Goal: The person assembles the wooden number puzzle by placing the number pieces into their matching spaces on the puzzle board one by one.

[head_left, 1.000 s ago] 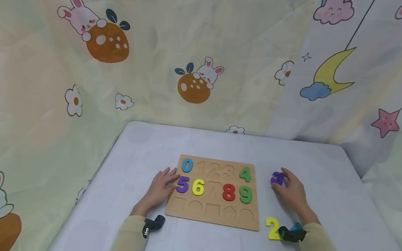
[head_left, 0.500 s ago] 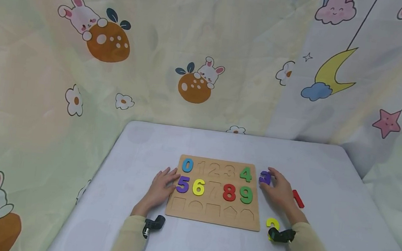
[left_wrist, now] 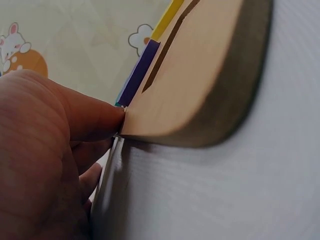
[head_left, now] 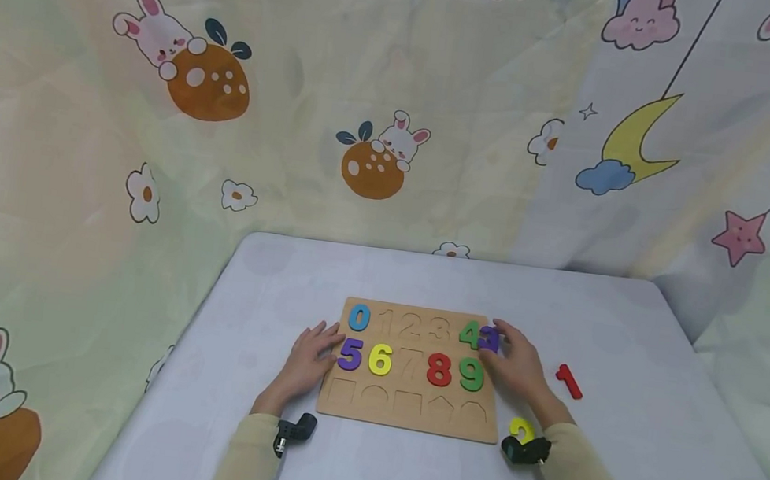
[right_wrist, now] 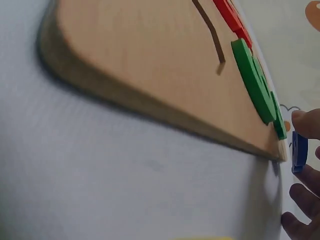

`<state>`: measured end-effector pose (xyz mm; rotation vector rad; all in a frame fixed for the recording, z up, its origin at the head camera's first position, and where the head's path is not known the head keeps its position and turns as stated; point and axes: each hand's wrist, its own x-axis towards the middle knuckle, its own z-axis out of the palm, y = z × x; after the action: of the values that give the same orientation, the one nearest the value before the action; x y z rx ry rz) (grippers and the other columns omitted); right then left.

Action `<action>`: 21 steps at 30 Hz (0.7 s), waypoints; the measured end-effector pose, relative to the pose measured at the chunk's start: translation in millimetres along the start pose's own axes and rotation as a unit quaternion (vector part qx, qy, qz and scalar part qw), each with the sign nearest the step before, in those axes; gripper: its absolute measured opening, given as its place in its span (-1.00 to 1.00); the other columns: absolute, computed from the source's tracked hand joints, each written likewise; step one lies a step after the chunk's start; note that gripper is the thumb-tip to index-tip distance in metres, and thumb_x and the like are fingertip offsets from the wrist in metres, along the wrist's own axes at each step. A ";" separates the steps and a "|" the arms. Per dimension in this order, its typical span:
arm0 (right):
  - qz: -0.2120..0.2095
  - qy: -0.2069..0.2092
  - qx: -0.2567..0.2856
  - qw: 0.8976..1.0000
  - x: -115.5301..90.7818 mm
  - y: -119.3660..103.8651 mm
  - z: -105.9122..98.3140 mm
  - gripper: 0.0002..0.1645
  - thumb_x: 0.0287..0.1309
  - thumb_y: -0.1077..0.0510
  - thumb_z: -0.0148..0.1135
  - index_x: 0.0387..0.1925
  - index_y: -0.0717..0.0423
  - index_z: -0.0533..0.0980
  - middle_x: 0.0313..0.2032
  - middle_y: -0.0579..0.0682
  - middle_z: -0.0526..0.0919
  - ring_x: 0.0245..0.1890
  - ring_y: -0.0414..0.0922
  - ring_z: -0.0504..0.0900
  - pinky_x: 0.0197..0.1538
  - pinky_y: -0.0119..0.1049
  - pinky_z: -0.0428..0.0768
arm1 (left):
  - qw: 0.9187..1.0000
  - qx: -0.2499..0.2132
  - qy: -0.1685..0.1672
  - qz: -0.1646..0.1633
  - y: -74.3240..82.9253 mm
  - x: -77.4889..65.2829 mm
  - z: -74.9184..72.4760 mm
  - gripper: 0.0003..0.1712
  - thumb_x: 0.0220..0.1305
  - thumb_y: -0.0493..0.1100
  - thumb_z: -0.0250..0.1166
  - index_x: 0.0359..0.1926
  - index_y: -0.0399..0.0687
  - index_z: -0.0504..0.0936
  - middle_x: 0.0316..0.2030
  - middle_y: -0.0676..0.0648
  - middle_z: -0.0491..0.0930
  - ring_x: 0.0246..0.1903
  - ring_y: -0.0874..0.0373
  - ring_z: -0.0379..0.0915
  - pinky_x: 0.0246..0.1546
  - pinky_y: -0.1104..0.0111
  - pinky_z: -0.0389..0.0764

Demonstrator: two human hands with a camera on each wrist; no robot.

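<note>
purple 3 (head_left: 489, 338): at upper right edge of board (head_left: 372, 413), pinched in right hand; long axis roughly along board's right edge, reading upright in head view; overlapping green 4 (head_left: 471, 335) from head camera, gap visible in right wrist view, height above board hard to tell

right hand (head_left: 519, 366): just off board's right edge, thumb and fingertip at opposite ends of purple 3; much nearer to purple 3 than left hand

3 recess (head_left: 438, 328): in board's top row, bare wood showing; leftward from purple 3, green 4 between, judged the key relation: sideways offset, little twist

left hand (head_left: 306, 358): at board's left edge, fingers spread and touching it beside purple 5 (head_left: 350, 354); well apart from purple 3

other board digits: blue 0 (head_left: 352, 317) top left; yellow 6 (head_left: 375, 356), red 8 (head_left: 439, 367) and green 9 (head_left: 479, 374) in board's middle row

red 1 (head_left: 571, 383): tilted, right of board, beyond right hand

yellow 2 (head_left: 530, 431): just beside board's lower right corner, partly hidden by right wrist camera (head_left: 525, 451)

table (head_left: 400, 479): white, under board

backdrop (head_left: 282, 141): behind board, rabbit prints
</note>
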<state>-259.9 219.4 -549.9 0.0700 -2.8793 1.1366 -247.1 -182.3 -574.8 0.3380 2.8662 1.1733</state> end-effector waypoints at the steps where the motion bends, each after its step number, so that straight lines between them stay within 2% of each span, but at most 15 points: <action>1: -0.001 0.001 0.000 1.000 0.2 -2.6 0.1 -0.16 0.19 0.07 0.30 0.42 0.19 0.19 0.30 0.29 0.37 0.31 0.28 0.31 0.34 0.24 0.33 | 1.000 0.000 0.002 0.004 -0.1 -0.3 0.3 -0.52 0.34 -0.25 0.19 0.27 -0.09 0.51 0.42 -0.05 0.27 0.49 -0.05 -0.10 0.53 0.07 -0.25; 5: -0.001 -0.005 0.003 1.000 1.3 -10.3 1.0 -0.16 0.18 0.10 0.31 0.43 0.14 0.18 0.31 0.26 0.35 0.28 0.27 0.35 0.28 0.23 0.41 | 1.000 0.001 0.007 0.013 -0.5 -1.3 1.2 -0.53 0.33 -0.27 0.20 0.26 -0.11 0.51 0.41 -0.08 0.28 0.48 -0.09 -0.08 0.53 0.02 -0.22; 13: -0.018 -0.011 -0.003 1.000 8.1 -14.2 13.8 -0.13 0.12 0.18 0.38 0.41 0.18 0.21 0.29 0.27 0.39 0.33 0.24 0.31 0.35 0.18 0.35 | 1.000 0.019 0.010 0.017 -2.3 0.8 2.7 -0.53 0.33 -0.26 0.20 0.26 -0.10 0.51 0.42 -0.06 0.27 0.48 -0.08 -0.08 0.53 0.02 -0.22; 21: -0.029 -0.012 -0.020 0.999 13.1 -26.4 21.3 -0.13 0.10 0.19 0.39 0.40 0.21 0.22 0.28 0.30 0.39 0.33 0.25 0.30 0.36 0.19 0.32 | 1.000 0.013 0.011 0.018 -3.0 0.0 2.2 -0.53 0.32 -0.27 0.19 0.25 -0.11 0.51 0.41 -0.07 0.28 0.48 -0.09 -0.07 0.52 0.00 -0.21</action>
<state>-272.0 185.3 -546.7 0.1655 -2.9001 1.0758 -247.4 -182.8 -578.5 0.3825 2.9092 1.1543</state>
